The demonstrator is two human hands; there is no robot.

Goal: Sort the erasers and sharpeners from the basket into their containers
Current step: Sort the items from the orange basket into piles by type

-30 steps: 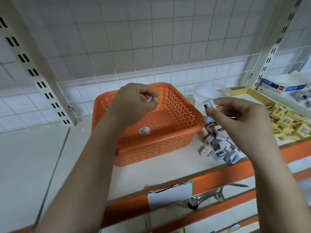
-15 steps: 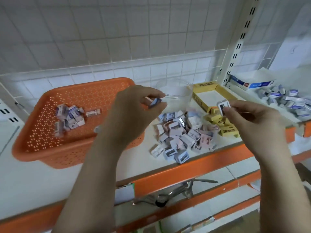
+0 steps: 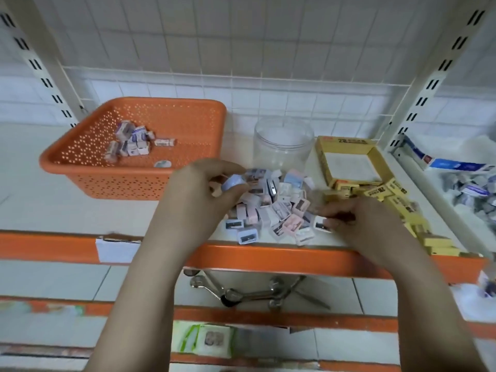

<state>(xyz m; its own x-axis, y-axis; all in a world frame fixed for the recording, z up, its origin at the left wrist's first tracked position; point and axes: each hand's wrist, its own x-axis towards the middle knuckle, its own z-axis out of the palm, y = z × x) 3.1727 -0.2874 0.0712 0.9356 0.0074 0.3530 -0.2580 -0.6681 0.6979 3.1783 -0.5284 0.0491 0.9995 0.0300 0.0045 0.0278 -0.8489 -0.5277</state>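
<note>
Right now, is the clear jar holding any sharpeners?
No. The clear jar looks empty; the sharpeners lie piled on the shelf before it.

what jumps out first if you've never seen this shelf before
The perforated orange plastic basket at back left, with a small cluster of wrapped items in it. In front of the clear plastic jar lies a heap of small pastel sharpeners, with both hands at it: the left hand pinches one pale blue piece, the right hand holds a white one at the heap's right edge.

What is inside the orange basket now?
Inside the orange basket lies a small cluster of wrapped pieces and one rounded piece apart, near the front wall. Anything beneath the cluster is hidden.
</note>
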